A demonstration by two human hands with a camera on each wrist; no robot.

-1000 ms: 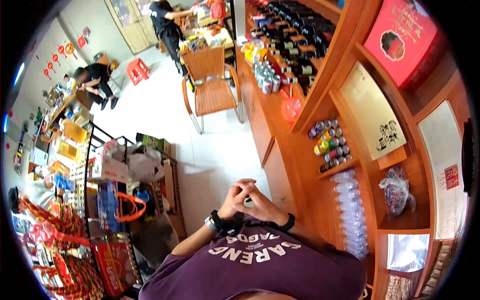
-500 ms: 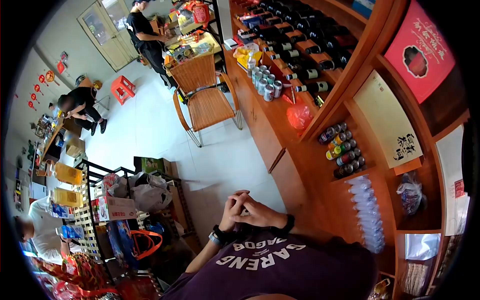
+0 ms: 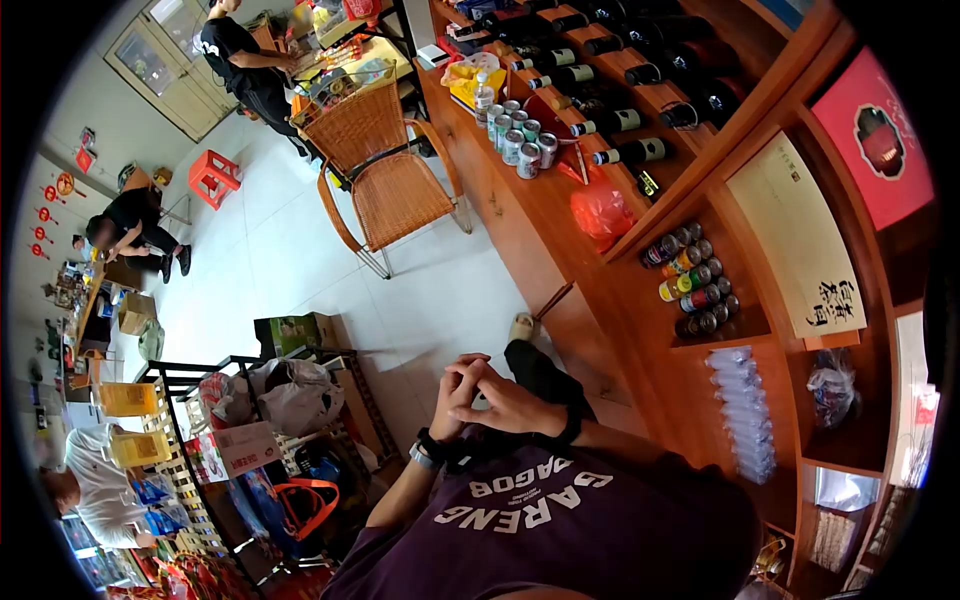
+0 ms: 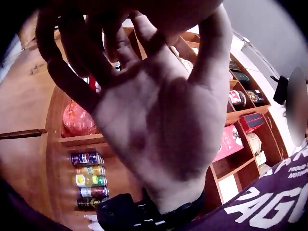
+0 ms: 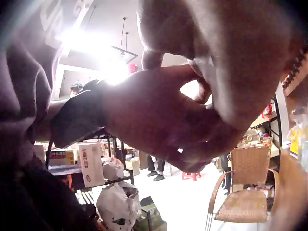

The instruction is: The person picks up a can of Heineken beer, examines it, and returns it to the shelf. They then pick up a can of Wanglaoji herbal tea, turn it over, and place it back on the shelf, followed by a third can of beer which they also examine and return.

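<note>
In the head view my left hand [image 3: 452, 400] and right hand [image 3: 522, 408] meet in front of the purple shirt [image 3: 550, 530], their fingers laced loosely together. Neither hand holds an object. A black strap circles each wrist, and a watch [image 3: 422, 456] sits on the left one. The left wrist view looks into the left palm [image 4: 163, 115], its fingers reaching up to the other hand. Seen from the right wrist, the right hand [image 5: 236, 57] fills the upper right, against the back of the left hand.
Beside my right arm runs a wooden cabinet [image 3: 500, 220] with cans [image 3: 522, 150], wine bottles [image 3: 625, 120] and a red plastic bag [image 3: 600, 212]. A wicker chair [image 3: 385, 200] and red stool [image 3: 214, 178] stand ahead. A loaded rack [image 3: 180, 375] is on my left. Several people are around.
The head view has shifted, so the chair and cabinet sit differently in it. A dark trouser leg and slippered foot have come into sight below the hands. The hands stay laced.
</note>
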